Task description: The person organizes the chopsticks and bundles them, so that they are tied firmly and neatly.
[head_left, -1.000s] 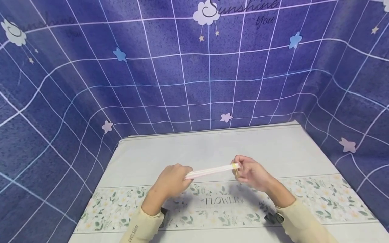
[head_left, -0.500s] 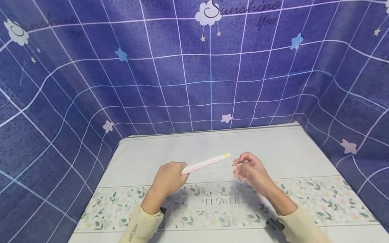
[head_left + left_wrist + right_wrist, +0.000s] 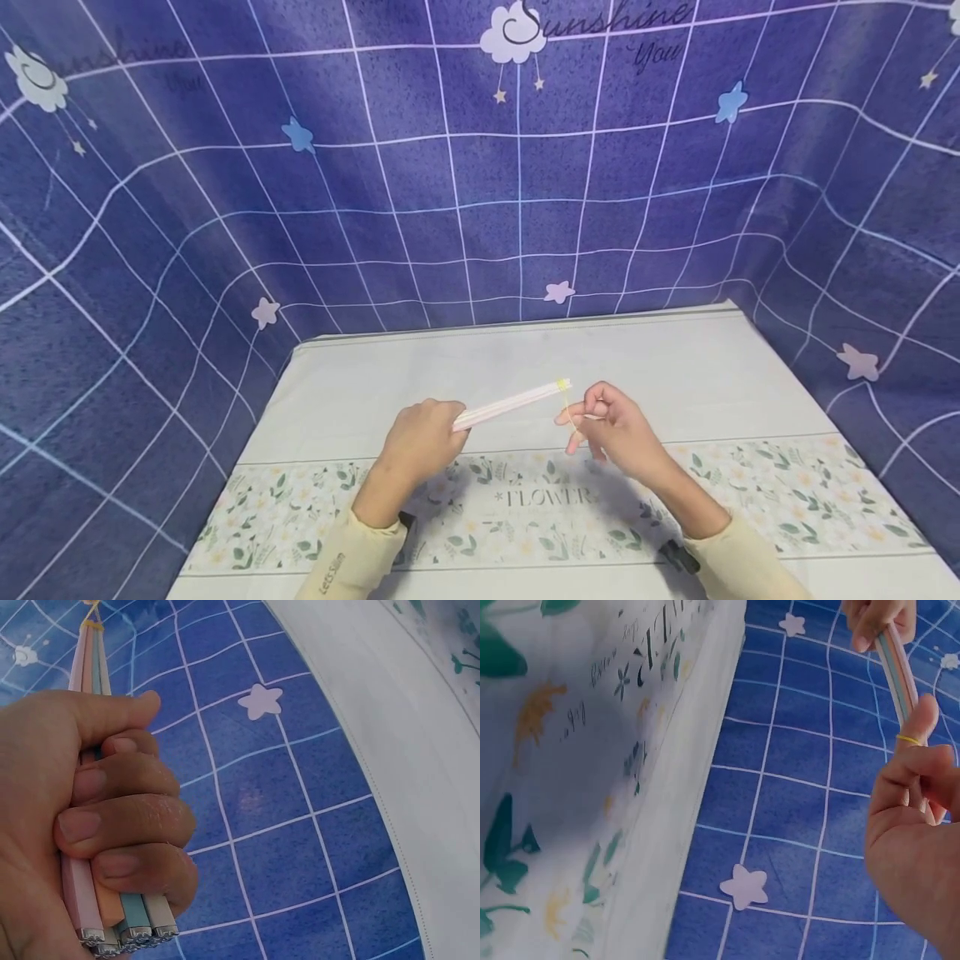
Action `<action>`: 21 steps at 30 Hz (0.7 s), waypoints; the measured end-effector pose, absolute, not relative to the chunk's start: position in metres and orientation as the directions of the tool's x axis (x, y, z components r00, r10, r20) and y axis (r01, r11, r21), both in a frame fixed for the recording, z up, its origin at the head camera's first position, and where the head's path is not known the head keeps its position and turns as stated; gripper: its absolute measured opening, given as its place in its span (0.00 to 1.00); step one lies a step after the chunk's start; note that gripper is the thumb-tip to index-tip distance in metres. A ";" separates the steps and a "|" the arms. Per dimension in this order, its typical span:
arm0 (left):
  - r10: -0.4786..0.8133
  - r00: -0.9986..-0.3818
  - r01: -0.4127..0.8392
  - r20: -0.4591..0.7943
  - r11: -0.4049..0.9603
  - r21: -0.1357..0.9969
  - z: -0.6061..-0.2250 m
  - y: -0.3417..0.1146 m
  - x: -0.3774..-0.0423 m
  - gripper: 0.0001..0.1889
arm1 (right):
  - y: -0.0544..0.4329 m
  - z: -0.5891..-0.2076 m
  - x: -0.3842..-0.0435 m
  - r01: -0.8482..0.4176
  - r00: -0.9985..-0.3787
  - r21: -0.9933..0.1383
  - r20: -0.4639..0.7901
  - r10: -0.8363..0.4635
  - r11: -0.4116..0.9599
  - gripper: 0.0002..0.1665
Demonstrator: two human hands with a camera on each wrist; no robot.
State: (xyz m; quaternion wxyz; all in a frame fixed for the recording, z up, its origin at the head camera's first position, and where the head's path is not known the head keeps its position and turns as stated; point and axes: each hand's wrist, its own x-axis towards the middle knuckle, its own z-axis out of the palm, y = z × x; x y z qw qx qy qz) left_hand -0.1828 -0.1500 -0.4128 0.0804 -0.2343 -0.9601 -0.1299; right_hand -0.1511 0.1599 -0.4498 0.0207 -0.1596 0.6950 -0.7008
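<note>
My left hand (image 3: 422,437) grips a bundle of pastel chopsticks (image 3: 510,405) near their thick ends, fingers wrapped around them. In the left wrist view the square chopsticks (image 3: 133,915) show pink, orange, teal and whitish sides, with silvery patterned ends below the little finger. A yellow rubber band (image 3: 562,384) is wound round the thin ends, which point up and to the right. One loop of it is drawn down to my right hand (image 3: 621,432), whose thumb and fingers hold it stretched. In the right wrist view the band (image 3: 909,739) crosses at the fingertips.
The bundle is held above a white table cover (image 3: 420,375) with a floral strip (image 3: 300,508) lettered FLOWER. Blue grid-patterned cloth (image 3: 480,225) with stars and clouds stands behind and on both sides. Dark wrist devices (image 3: 678,557) show by the sleeves.
The right hand moved off the chopstick tips, drawing out a loop of the rubber band, and its fingers have since spread within it. The chopsticks' thin ends have tilted upward and shifted left.
</note>
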 end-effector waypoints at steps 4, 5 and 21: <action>0.452 -0.863 0.496 0.225 0.844 0.204 -0.411 -0.150 -0.181 0.17 | 0.159 -0.445 -0.151 -0.111 -0.973 -0.990 0.092 -0.212 0.084 0.21; 0.460 -0.859 0.502 0.225 0.842 0.198 -0.411 -0.150 -0.181 0.17 | 0.158 -0.443 -0.151 -0.102 -0.977 -0.989 0.079 -0.197 0.107 0.24; 0.622 -0.765 0.632 0.165 0.775 0.013 -0.426 -0.146 -0.173 0.08 | 0.166 -0.416 -0.141 -0.268 -0.958 -0.760 0.146 -0.247 0.592 0.35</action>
